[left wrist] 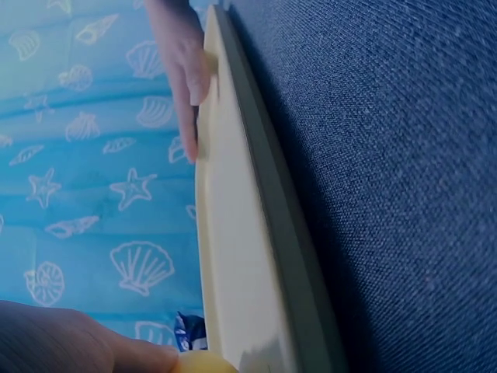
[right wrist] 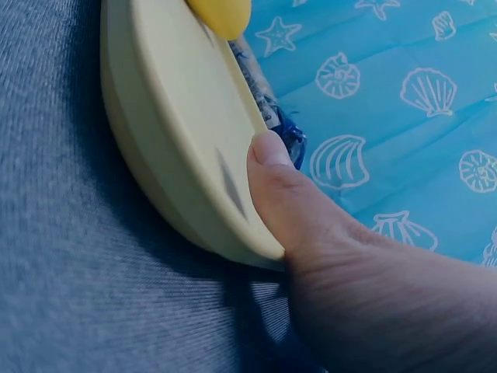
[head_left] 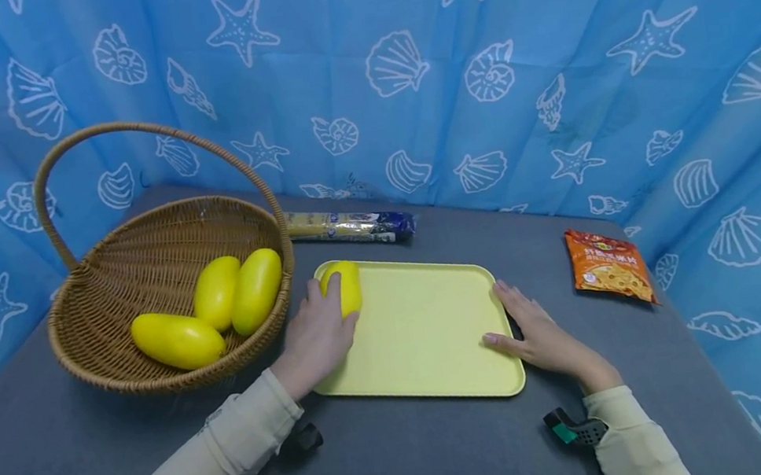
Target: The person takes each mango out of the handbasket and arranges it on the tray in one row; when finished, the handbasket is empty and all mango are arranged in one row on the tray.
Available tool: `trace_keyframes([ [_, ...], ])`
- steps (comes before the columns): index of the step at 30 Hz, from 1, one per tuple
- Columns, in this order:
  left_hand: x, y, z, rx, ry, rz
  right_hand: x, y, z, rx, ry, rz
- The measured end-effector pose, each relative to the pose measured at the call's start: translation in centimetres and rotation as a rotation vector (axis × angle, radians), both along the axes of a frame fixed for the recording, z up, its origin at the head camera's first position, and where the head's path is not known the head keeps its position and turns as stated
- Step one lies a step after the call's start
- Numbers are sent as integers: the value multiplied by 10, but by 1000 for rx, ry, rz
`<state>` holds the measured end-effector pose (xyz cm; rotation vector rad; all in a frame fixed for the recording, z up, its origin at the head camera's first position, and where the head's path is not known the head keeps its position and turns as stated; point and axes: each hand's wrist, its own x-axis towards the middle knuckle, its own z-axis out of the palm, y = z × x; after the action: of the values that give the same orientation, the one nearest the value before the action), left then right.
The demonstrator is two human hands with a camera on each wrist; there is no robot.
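At the left end of a pale yellow tray (head_left: 428, 331), my left hand (head_left: 317, 334) holds a yellow mango (head_left: 351, 288) from above, thumb and fingers around it. The fruit's underside is hidden, so whether it touches the tray cannot be told. My right hand (head_left: 546, 337) grips the tray's right edge, its thumb over the rim and its other fingers along the outside. In the right wrist view the thumb (right wrist: 272, 167) lies across the rim; the other fingers are hidden there. Left of my left hand, a wicker basket (head_left: 110, 239) contains three more mangoes (head_left: 178, 340).
A long clear packet with a blue end (head_left: 350, 225) lies behind the tray, beside the basket. An orange snack bag (head_left: 610, 265) rests at the right. The basket's tall handle (head_left: 139, 126) arches up. A blue shell-patterned curtain (head_left: 410, 131) borders the grey table (head_left: 408, 464).
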<state>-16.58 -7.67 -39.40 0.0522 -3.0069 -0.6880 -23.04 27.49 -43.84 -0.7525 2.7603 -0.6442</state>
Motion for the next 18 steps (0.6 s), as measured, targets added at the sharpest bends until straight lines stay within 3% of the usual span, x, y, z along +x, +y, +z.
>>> trace_keyframes([
  [18, 1, -4, -4, 54, 37, 20, 3, -3, 0, 8, -8, -12],
])
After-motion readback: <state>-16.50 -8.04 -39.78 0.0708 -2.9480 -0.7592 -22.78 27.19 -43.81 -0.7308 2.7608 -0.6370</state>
